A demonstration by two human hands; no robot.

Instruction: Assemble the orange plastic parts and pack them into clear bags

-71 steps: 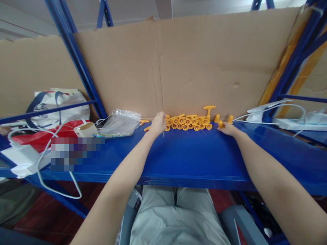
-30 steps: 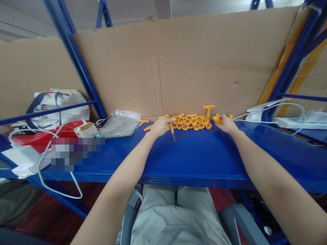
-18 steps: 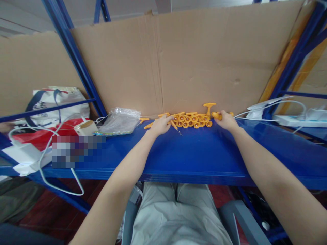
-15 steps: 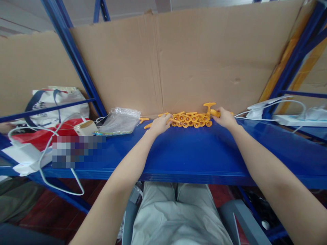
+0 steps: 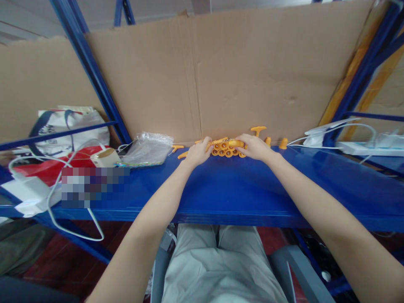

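1. My left hand [image 5: 197, 152] is closed on an orange T-handled corkscrew [image 5: 208, 146], its tip toward the right hand.
2. My right hand [image 5: 257, 147] pinches an orange sleeve [image 5: 235, 143]; it looks near the corkscrew tip, though the view is too small to be sure.
3. Both are above stacked corkscrews [image 5: 222, 152] on the blue shelf [image 5: 233, 185], by the cardboard [image 5: 246, 75].
4. Two upright caps [image 5: 283, 144] stand right of the stack.

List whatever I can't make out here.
All in the head view:
Yellow handle: partly covered by the left hand's fingers.
Stacked yellow cups, right end: behind the right hand.
Object at the shelf's left: masked by pixelated blocks.
White bag's lettering: too small.
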